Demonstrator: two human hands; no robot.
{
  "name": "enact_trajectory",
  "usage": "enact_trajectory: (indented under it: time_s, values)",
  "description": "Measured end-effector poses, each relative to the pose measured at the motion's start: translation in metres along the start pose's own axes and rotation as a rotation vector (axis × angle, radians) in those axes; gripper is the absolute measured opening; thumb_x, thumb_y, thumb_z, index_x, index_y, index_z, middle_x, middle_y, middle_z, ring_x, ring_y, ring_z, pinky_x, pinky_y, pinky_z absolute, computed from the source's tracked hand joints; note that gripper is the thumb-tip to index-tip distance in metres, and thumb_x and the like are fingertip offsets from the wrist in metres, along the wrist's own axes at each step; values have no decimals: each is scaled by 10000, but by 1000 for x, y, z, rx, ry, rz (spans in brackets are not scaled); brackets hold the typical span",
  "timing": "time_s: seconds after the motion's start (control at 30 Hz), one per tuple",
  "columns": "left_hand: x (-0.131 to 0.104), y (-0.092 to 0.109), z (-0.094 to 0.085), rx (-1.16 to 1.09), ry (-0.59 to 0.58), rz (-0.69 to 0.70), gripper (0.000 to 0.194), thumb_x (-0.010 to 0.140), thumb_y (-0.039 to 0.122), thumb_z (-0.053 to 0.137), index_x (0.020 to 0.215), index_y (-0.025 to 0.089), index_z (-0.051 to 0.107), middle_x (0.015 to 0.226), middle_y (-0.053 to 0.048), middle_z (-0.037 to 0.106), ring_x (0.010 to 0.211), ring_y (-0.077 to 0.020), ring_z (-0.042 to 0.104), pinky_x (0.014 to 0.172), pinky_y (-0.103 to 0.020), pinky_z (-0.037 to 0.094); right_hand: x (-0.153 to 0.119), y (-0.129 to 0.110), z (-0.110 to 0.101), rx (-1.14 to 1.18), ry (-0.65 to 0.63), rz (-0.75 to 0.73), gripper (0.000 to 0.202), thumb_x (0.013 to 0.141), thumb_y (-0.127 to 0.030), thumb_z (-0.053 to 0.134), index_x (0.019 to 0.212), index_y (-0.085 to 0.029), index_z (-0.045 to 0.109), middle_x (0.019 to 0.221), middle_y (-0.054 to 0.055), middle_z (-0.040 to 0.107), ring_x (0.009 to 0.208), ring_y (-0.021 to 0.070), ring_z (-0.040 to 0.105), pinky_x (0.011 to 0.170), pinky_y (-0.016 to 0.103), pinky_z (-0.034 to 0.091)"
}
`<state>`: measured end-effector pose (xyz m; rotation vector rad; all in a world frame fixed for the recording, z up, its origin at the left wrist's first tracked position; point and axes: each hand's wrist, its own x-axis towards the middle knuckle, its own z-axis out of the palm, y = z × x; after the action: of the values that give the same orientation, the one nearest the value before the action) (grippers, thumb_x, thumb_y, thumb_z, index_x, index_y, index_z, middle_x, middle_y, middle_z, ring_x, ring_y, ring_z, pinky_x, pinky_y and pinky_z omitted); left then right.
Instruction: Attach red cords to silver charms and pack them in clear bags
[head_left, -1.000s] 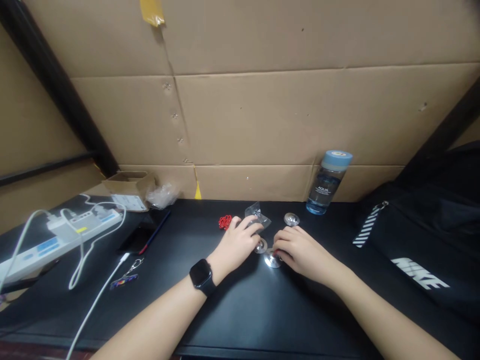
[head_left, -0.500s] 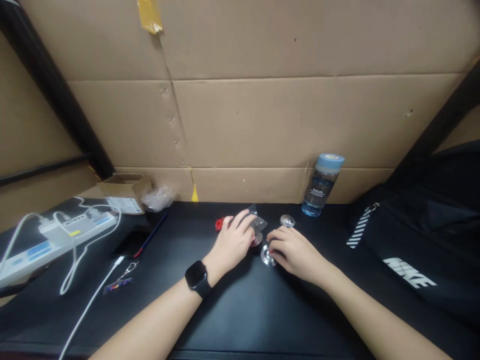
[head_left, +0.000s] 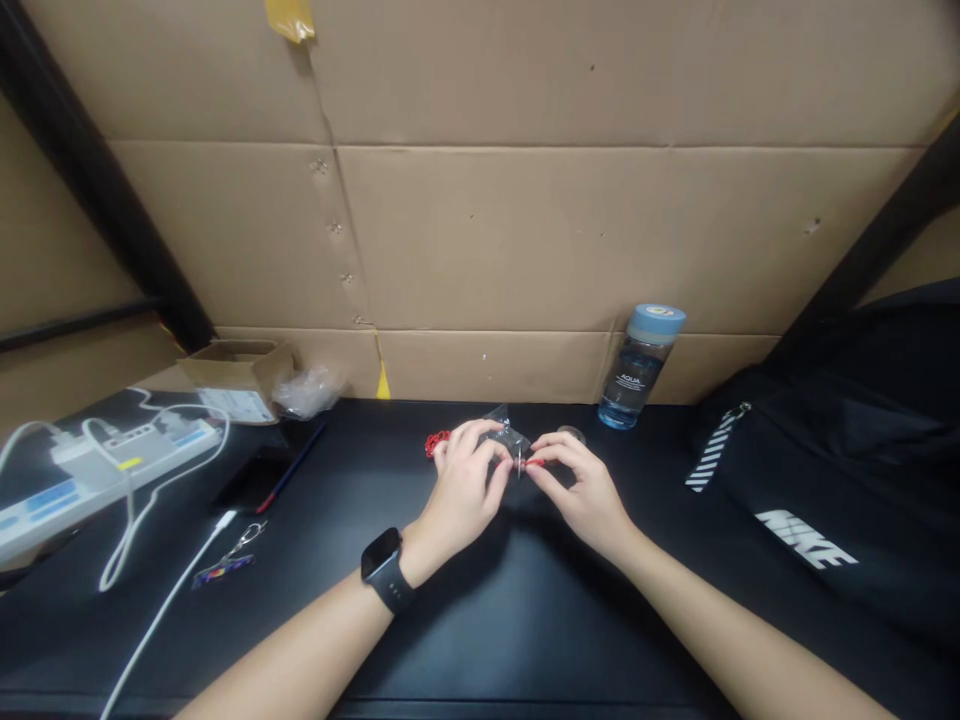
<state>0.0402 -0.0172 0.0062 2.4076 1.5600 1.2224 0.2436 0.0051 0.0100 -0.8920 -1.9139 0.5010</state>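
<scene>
Metal disc (head_left: 520, 460) stands on edge between my fingertips, above the tabletop; seen so thin, it doesn't tell me whether a second lies flat against it. My left hand (head_left: 461, 482) pinches it from one side with thumb and forefinger, and my right hand (head_left: 583, 488) pinches from the other, where a small red bit (head_left: 535, 462) shows. To handle this well, I'd judge that light, matched pressure matters most: both pinches at the same height, near the middle, so the rim doesn't tip, with my other fingers curled clear of the edge. Just beyond lies a crinkled clear wrapper (head_left: 511, 438), which I should mind so that no film catches under my fingertips. Another disc (head_left: 572, 433) peeks out behind my right hand, partly hidden, and a red looped piece (head_left: 435, 442) sits beside my left. Farther off, the water bottle (head_left: 636, 375) stands well apart on the black table (head_left: 480, 640), leaving my wrists free to turn.
</scene>
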Motion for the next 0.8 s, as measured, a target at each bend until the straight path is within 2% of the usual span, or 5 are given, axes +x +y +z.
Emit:
enact_trajectory:
  time_s: [0.2, 0.4, 0.57, 0.8]
  values:
    - [0, -1, 0, -20, -16, -5, 122, 1022, 253, 547, 950, 236, 643, 1376, -59, 597, 1340, -274, 453, 1060, -486, 317, -1, 6, 1, 84, -63, 31, 138, 944, -359, 690, 931, -228, 734, 1134, 94, 711, 1069, 248, 690, 956, 406, 566]
    - [0, -3, 2, -46, -16, -15, 103, 1013, 248, 563, 953, 236, 645, 1351, -53, 612, 1321, -269, 468, 1040, -477, 326, -6, 12, 10, 342, -83, 172, 304, 933, -374, 704, 1202, -242, 654, 1207, 92, 691, 972, 228, 751, 902, 393, 641]
    - [1, -2, 3, -82, -37, -74, 104, 998, 237, 585, 926, 238, 660, 1320, -48, 636, 1283, -271, 500, 1042, -495, 327, -6, 11, 14, 413, -67, 146, 300, 938, -365, 700, 1222, -268, 703, 1258, 83, 633, 1041, 219, 721, 968, 403, 636]
    - [1, -2, 5, -110, -26, -121, 112, 987, 240, 603, 910, 245, 685, 1299, -38, 642, 1260, -271, 512, 1043, -497, 335, -7, 10, 14, 499, -132, 203, 340, 956, -392, 673, 1283, -313, 723, 1290, 72, 540, 970, 191, 714, 818, 373, 692]
